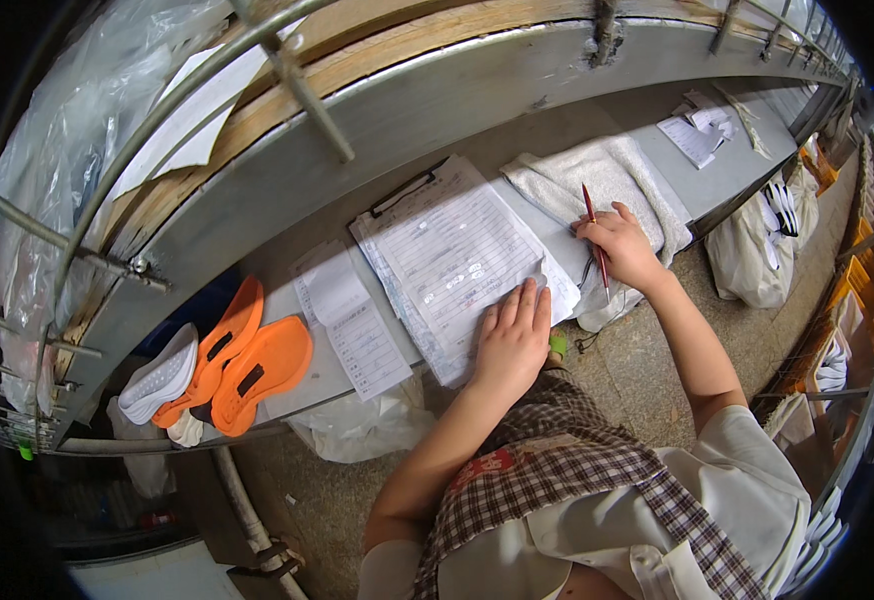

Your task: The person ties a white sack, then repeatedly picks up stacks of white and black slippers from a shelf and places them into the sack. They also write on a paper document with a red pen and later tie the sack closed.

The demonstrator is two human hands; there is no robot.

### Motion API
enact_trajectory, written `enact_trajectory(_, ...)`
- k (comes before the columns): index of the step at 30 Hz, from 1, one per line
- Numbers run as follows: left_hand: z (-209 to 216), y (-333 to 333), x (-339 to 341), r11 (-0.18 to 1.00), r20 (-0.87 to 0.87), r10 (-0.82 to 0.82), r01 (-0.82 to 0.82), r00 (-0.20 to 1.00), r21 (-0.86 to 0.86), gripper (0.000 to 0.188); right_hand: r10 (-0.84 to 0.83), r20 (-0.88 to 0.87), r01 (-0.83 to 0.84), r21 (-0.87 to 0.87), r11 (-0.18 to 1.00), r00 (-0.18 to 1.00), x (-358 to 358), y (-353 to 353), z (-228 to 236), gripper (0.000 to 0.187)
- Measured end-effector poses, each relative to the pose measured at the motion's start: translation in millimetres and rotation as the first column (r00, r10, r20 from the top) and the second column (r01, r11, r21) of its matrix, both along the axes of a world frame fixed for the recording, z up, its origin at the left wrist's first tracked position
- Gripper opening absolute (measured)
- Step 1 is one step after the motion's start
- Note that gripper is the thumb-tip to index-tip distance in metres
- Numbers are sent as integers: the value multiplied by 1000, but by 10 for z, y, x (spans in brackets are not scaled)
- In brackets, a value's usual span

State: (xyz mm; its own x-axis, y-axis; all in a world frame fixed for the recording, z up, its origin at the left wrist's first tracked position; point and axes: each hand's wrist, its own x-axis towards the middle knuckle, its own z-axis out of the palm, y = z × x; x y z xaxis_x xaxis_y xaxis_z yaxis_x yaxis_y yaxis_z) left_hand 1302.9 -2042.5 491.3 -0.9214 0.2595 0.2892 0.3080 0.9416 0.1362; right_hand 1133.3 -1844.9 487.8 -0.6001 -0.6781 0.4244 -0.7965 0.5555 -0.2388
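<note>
My left hand lies flat over the lower right part of a clipboard's stack of printed form sheets, fingers stretched out and together. The clipboard's dark clip shows at the upper left of the stack. My right hand is closed on a red pen, held upright between thumb and fingers to the right of the sheets. Beneath and behind that hand lies a folded light grey towel. Left of the clipboard rest narrow printed slips.
Orange insoles and a white one lie at the shelf's left end. Small paper notes sit at the far right. A metal rail runs behind the shelf. White bags stand on the right; clear plastic fills the upper left.
</note>
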Motion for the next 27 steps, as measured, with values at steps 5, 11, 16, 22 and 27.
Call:
enact_trajectory(5, -57, 6, -47, 1000, -68, 16, -17, 998, -11, 79, -25, -35, 25, 20, 999, 999, -42, 21, 56, 24)
enact_trajectory(11, -92, 55, -105, 997, -150, 64, -68, 987, -20, 78, 16, 46, -8, -178, 984, 999, 20, -157, 170, 15)
enact_trajectory(16, -144, 92, -132, 994, -230, 97, -107, 968, -34, 53, 204, 573, 215, -577, 788, 794, 116, -427, 212, 20)
enact_trajectory(22, -209, 105, -129, 988, -164, 109, -125, 980, -90, 49, 408, 503, 192, -777, 599, 762, 11, -735, 154, 30)
enact_trajectory(27, -225, 109, -116, 988, -137, 106, -120, 985, -100, 48, 337, 666, 356, -679, 642, 665, -113, -858, 115, 21)
